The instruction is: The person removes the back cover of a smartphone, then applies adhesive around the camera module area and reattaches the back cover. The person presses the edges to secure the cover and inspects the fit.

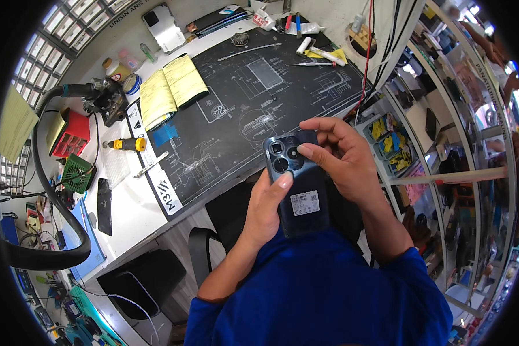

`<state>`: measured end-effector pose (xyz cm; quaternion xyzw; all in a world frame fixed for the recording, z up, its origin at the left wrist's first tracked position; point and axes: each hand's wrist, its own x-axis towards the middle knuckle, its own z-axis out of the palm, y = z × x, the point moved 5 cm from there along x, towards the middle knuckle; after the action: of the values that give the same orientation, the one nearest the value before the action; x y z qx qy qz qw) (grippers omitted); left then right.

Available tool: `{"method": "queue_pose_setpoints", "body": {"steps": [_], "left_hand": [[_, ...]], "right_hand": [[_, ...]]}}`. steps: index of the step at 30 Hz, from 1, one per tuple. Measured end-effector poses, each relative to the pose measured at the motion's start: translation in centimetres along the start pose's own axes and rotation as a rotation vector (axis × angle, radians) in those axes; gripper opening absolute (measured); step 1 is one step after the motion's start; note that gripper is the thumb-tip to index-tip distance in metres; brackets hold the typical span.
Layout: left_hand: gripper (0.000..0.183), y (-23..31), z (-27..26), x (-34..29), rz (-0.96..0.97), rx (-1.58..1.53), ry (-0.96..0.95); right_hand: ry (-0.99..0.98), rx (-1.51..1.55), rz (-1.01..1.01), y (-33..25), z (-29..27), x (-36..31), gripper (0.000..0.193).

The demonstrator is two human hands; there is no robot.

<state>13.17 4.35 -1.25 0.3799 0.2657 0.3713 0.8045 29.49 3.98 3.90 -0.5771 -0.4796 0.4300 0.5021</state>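
Note:
A dark, glossy smartphone (314,179) is held above my lap, its back turned up toward me. A large camera block with several round lenses fills its upper part, and a white printed label (304,203) is stuck lower down. My left hand (263,210) grips the phone's left side, the thumb lying just below the lenses and the other fingers mostly hidden behind it. At the upper right corner, my right hand (352,164) pinches the phone, with its thumb beside the lenses and its bent forefinger at the top edge.
Ahead is a dark printed work mat (230,147) on a white bench. On it lie an open yellow notepad (173,89), tweezers (151,164) and pens. A yellow-handled screwdriver (127,144) and a black cable arm (46,230) are left. A glass cabinet (461,173) stands right.

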Motion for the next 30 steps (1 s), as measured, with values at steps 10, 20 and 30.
{"method": "queue_pose_setpoints", "body": {"steps": [10, 20, 30], "left_hand": [[0.047, -0.7, 1.4, -0.3, 0.025, 0.057, -0.053], [0.061, -1.4, 0.5, -0.4, -0.025, 0.01, -0.048], [0.046, -1.9, 0.4, 0.6, -0.037, -0.07, -0.081]], "right_hand": [[0.117, -0.14, -0.13, -0.6, -1.5, -1.7, 0.031], [0.201, 0.333, 0.063, 1.8, -5.6, -1.4, 0.024], [-0.032, 0.062, 0.286, 0.9, -5.9, -1.4, 0.033]]}}
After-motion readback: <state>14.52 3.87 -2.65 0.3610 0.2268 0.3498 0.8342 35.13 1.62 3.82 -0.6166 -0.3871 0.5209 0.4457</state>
